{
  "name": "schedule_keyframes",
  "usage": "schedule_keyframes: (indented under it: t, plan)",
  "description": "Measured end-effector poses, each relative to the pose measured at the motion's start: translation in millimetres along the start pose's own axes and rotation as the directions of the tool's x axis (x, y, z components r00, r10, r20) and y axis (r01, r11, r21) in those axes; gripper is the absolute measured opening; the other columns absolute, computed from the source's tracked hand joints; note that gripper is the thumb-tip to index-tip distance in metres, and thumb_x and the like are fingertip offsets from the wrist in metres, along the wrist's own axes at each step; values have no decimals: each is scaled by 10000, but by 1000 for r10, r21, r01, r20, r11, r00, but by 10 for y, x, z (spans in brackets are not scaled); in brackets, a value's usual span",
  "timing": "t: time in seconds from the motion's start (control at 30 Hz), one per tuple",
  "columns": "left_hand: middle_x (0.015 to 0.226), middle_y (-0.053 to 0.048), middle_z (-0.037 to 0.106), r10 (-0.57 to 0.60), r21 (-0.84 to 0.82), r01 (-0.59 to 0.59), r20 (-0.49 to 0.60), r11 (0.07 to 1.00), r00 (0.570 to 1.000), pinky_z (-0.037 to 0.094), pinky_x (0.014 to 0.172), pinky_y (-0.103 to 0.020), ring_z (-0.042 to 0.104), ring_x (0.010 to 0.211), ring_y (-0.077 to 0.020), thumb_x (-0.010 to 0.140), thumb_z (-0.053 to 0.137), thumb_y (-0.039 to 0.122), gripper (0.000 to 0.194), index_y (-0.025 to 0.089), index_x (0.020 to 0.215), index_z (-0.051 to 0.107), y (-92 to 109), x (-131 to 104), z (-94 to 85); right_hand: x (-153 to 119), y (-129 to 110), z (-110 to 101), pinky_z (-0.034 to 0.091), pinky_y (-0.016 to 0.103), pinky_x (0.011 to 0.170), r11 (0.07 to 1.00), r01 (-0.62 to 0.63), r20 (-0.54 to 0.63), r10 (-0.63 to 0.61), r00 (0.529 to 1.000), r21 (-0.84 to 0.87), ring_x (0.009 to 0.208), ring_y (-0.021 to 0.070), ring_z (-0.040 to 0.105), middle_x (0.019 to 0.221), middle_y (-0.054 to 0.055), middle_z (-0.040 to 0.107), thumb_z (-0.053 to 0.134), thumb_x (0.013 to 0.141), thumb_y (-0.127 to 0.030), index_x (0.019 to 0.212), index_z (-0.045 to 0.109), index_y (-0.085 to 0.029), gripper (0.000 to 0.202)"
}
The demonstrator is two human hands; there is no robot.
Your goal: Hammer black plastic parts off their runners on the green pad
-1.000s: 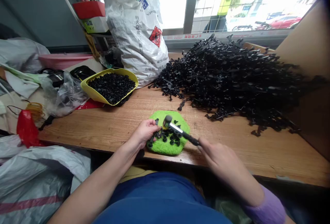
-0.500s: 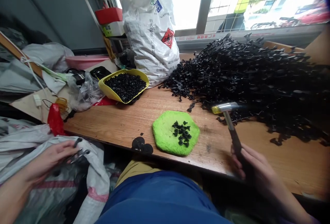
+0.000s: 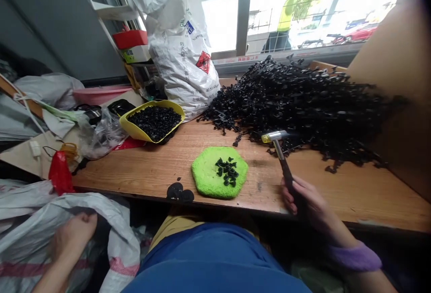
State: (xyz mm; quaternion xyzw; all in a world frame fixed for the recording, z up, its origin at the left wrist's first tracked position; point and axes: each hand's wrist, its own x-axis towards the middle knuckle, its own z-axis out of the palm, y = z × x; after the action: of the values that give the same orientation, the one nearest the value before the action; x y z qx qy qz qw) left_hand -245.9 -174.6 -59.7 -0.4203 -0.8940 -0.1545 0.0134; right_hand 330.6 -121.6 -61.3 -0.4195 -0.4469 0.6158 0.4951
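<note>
My right hand grips the dark handle of a hammer with a metal head and a yellow face, held up over the table's front right. At lower left, my left hand is curled closed inside the mouth of a white woven sack; its fingertips are hidden, as is anything in them. Between the hands lies a green hexagonal pad, with several small black plastic pieces heaped on its right half.
A big pile of black plastic parts covers the table's back right, beside cardboard. A yellow scoop full of black pieces stands left of it, before a tall white bag. Black discs lie near the front edge.
My left hand has gone down into the sack; the dark pieces seen in its fingers before no longer show. My right hand still holds the hammer. The view has shifted to the right.
</note>
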Motion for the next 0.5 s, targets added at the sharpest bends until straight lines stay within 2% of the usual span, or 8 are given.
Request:
schedule_keyframes:
  t: [0.07, 0.13, 0.2, 0.23, 0.3, 0.33, 0.4, 0.5]
  plan:
    - [532, 28, 547, 129, -60, -149, -262, 987, 956, 354, 512, -267, 461, 501, -172, 742, 474, 412, 215, 241, 629, 539, 583, -36, -86, -7, 1, -5, 289, 239, 391, 1000, 17, 10, -17, 1000, -2, 401, 100, 406, 562, -23, 454, 454, 856, -386, 896, 522, -171, 229]
    - [729, -34, 617, 433, -200, -521, -358, 830, 827, 429, 669, -297, 554, 714, -194, 794, 479, 398, 216, 205, 786, 578, 1303, -283, -153, -17, 5, -6, 293, 236, 396, 999, 47, 14, -47, 999, 2, 405, 98, 405, 568, -26, 452, 432, 868, -381, 895, 517, -172, 227]
    - [949, -91, 636, 740, -268, -802, -312, 533, 596, 408, 859, -337, 547, 954, -225, 838, 448, 379, 270, 182, 937, 604, 2027, -649, -172, -28, 15, -9, 296, 234, 397, 997, 81, 10, -81, 997, 9, 409, 97, 402, 571, -30, 446, 422, 872, -379, 892, 506, -180, 217]
    - [1096, -103, 605, 873, -284, -887, -226, 365, 431, 361, 946, -355, 495, 1090, -237, 851, 433, 379, 317, 189, 1049, 593, 2347, -833, -156, -33, 22, -11, 297, 233, 395, 995, 96, 6, -96, 995, 11, 408, 98, 400, 572, -33, 443, 421, 871, -381, 895, 499, -185, 212]
    - [1297, -87, 496, 986, -289, -949, -66, 127, 152, 213, 1061, -410, 322, 1279, -251, 871, 408, 385, 394, 218, 1209, 521, 2845, -1121, -75, -43, 39, -18, 297, 232, 392, 992, 122, -5, -122, 993, 10, 410, 101, 397, 574, -38, 436, 421, 870, -388, 904, 483, -195, 206]
    - [1357, -73, 440, 997, -294, -953, -12, 69, 75, 151, 1081, -443, 251, 1320, -259, 874, 402, 399, 427, 231, 1258, 480, 3014, -1206, -13, -47, 46, -21, 295, 232, 393, 991, 132, -11, -132, 991, 8, 413, 102, 397, 577, -40, 432, 419, 871, -393, 911, 476, -199, 206]
    - [1412, -50, 371, 997, -300, -952, 72, 52, 31, 89, 1077, -509, 197, 1340, -284, 876, 388, 425, 467, 252, 1308, 424, 3212, -1258, 133, -55, 56, -24, 295, 232, 401, 989, 145, -18, -145, 989, 3, 424, 103, 403, 591, -40, 430, 409, 877, -393, 919, 465, -204, 202]
    - [1430, -33, 341, 981, -297, -939, 141, 172, 134, 140, 1052, -544, 240, 1321, -310, 889, 343, 425, 462, 281, 1324, 402, 3270, -1147, 323, -58, 61, -24, 294, 231, 409, 989, 147, -14, -147, 989, -4, 432, 99, 405, 604, -38, 431, 391, 886, -386, 920, 463, -207, 196]
